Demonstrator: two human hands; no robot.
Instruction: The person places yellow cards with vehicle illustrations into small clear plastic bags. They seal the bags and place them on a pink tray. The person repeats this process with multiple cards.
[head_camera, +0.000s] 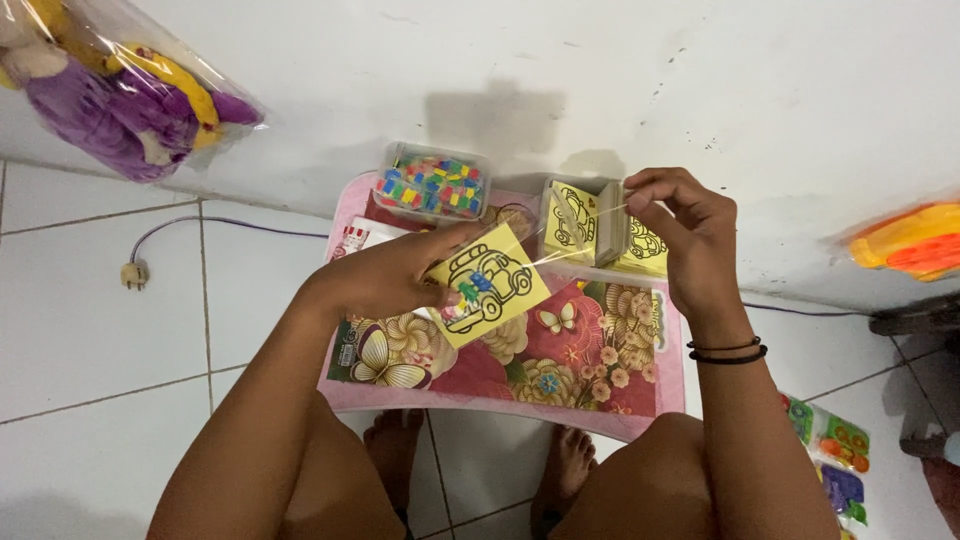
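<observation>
My left hand (400, 275) pinches yellow car card (490, 285) at its nine o'clock edge | right hand (675, 225) fingers nipped on clear sleeve (585, 245) | light, thin, bendy, slippery; grip edges.

A square yellow card (490, 283) with a black-outlined car, partly coloured, sat tilted in a clear sleeve above the flowered counter (560, 370), near the card stack (598, 232).
</observation>
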